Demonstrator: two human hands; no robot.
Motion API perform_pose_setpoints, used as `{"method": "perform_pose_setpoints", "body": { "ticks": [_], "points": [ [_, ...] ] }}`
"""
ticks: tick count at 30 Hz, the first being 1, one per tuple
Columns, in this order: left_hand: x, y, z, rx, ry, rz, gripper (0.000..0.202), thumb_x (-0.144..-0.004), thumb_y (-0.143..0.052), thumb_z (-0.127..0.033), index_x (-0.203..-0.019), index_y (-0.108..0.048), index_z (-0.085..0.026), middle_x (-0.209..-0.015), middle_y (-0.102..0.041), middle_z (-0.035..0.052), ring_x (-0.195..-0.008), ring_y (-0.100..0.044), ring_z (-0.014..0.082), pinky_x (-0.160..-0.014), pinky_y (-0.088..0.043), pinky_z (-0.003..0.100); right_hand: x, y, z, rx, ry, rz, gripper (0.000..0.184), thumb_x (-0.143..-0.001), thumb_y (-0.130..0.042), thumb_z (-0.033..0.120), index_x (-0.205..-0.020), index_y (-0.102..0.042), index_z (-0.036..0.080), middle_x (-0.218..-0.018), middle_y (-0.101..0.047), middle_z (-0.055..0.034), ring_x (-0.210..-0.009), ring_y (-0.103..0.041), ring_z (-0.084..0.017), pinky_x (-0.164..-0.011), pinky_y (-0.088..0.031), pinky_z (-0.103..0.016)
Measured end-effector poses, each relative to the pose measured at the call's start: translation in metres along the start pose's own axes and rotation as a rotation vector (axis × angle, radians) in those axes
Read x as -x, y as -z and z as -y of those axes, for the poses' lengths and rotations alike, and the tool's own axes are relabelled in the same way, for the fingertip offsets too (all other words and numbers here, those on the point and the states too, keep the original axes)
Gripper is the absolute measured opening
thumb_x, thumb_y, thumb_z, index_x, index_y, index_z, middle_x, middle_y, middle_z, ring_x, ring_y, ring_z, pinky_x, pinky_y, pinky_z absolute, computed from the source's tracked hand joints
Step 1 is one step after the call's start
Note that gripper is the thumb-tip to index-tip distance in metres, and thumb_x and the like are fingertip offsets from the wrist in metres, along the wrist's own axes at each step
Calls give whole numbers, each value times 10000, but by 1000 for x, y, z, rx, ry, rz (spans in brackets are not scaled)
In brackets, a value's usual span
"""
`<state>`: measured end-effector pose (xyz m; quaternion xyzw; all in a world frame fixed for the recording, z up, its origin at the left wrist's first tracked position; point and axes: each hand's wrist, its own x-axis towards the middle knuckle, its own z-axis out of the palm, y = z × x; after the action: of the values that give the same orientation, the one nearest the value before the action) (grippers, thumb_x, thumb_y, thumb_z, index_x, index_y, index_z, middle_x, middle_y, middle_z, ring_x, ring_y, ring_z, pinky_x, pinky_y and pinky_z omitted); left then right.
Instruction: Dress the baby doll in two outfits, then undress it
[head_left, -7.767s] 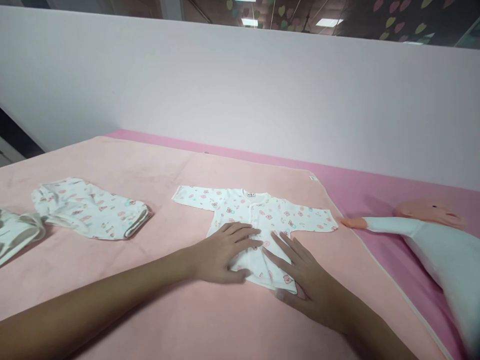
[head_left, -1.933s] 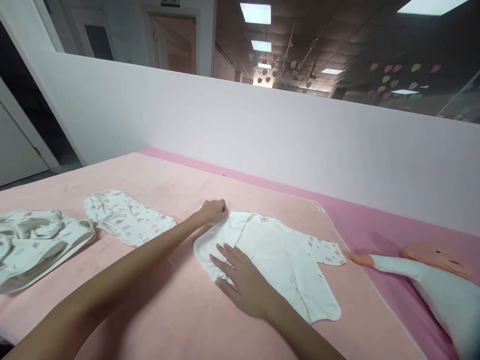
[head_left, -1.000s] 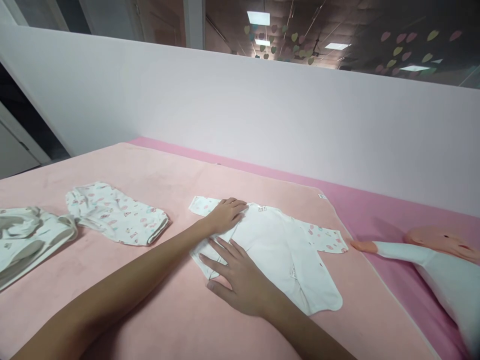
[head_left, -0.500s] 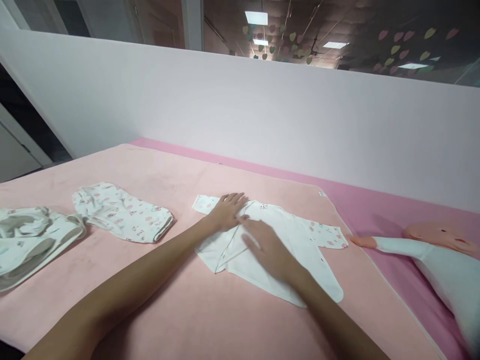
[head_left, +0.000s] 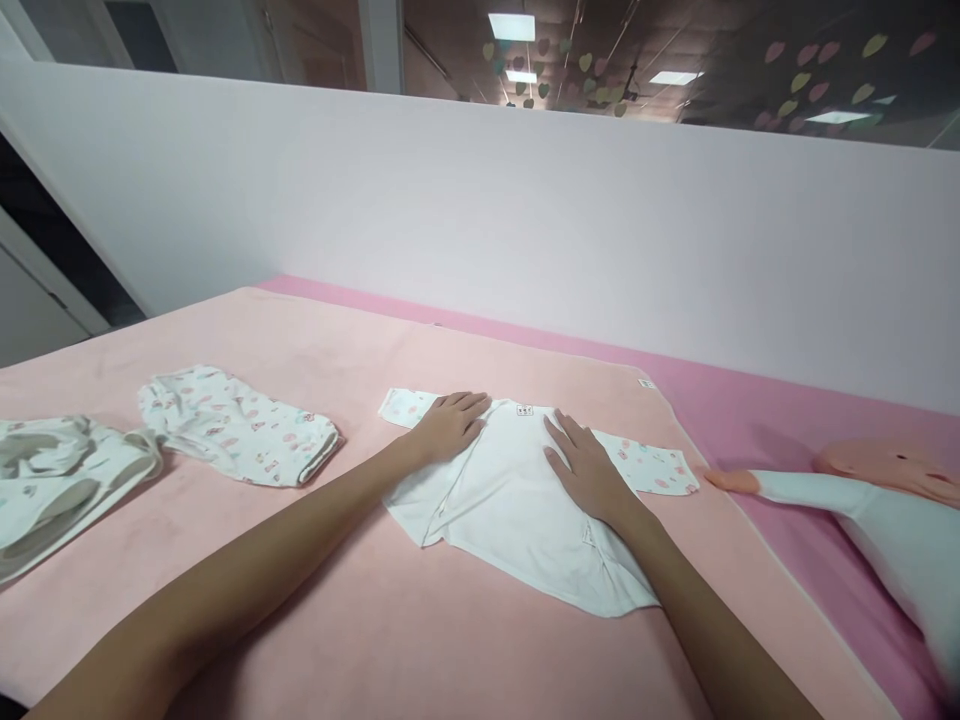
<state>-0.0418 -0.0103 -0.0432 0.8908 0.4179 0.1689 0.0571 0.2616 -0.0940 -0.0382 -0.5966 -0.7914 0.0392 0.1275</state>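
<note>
A white baby shirt [head_left: 510,500] with printed sleeves lies spread on the pink blanket [head_left: 420,640], its label at the far edge by the neck. My left hand [head_left: 450,425] rests flat on the left shoulder area, fingers stretched out. On the right front of the shirt lies my right hand [head_left: 589,465], palm down with the fingers spread. Cloth is creased below the right wrist. Both sleeves point outward, and part of each is covered by a hand.
Printed baby trousers [head_left: 240,425] lie to the left, beside a bundled white garment [head_left: 75,480]. At the right, a baby doll [head_left: 862,510] in white stretches an arm toward the shirt's sleeve. A white wall panel [head_left: 480,220] stands behind the table.
My right hand has moved right, from the middle of the shirt to its right front. The right side of the shirt is now folded inward and creased. My left hand stays nearly in place.
</note>
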Motion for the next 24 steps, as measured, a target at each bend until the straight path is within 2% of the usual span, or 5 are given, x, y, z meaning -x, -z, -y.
{"method": "perform_pose_setpoints", "body": {
  "ticks": [6, 10, 17, 21, 24],
  "points": [
    [-4, -2, 4, -21, 49, 85, 631, -1107, -197, -546, -1704, -263, -352, -1770, -274, -4, -1634, -253, 292, -1313, -220, 514, -2, -2, -1, 34, -16, 2, 701, -1110, -202, 615, -1715, -272, 269, -1799, -108, -40, -1661, -146, -267, -1348, -165, -520],
    [-10, -1, 2, -9, 87, 128, 611, -1112, -165, -493, -1701, -261, -363, -1777, -250, -8, -1645, -222, 285, -1310, -211, 535, -5, -2, 0, 49, -26, 23, 723, -1105, -194, 637, -1715, -270, 257, -1797, -126, -52, -1660, -152, -262, -1348, -151, -517],
    [-32, 2, -12, -11, 222, 193, 636, -1098, -170, -498, -1701, -269, -322, -1786, -215, 58, -1645, -217, 315, -1297, -201, 580, -6, 0, 3, 51, -32, 54, 751, -1101, -179, 648, -1716, -266, 226, -1795, -126, -77, -1664, -124, -265, -1346, -118, -520],
    [-33, 2, -18, -29, 243, 212, 657, -1083, -219, -535, -1701, -270, -319, -1792, -190, 63, -1653, -191, 319, -1306, -184, 567, -1, 12, 4, -81, -4, 86, 814, -1079, -171, 709, -1710, -286, 209, -1791, -130, -87, -1663, -120, -268, -1346, -112, -520],
    [-29, 4, -18, -24, 224, 194, 670, -1079, -219, -536, -1705, -259, -300, -1791, -194, 75, -1655, -182, 321, -1309, -177, 561, 5, 34, -12, -208, 6, 28, 794, -1086, -31, 664, -1726, -224, 235, -1783, -165, -65, -1649, -193, -223, -1329, -221, -482]
  ]
}}
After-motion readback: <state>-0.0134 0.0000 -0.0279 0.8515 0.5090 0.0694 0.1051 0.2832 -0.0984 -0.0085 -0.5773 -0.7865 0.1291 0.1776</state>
